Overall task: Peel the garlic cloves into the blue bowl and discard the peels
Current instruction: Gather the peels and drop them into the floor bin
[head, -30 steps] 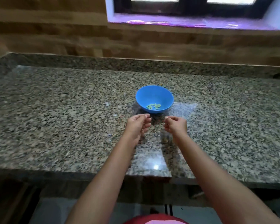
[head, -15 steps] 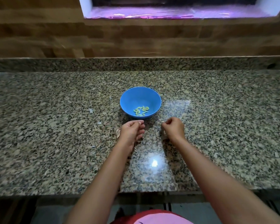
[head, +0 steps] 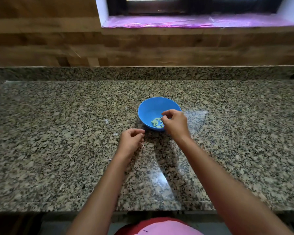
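Spillage was the risk: the right hand point(head: 175, 123) hovered over the blue bowl point(head: 149, 109) and its peeled garlic cloves point(head: 155, 122), thumb and forefinger pinched on something too small to tell, and a careless release could bounce it onto the countertop point(head: 58, 133) beside the curled left hand point(head: 131, 143).

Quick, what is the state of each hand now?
Left hand: fingers curled; a hold cannot be told.
Right hand: fingers pinched over the bowl; contents cannot be told.
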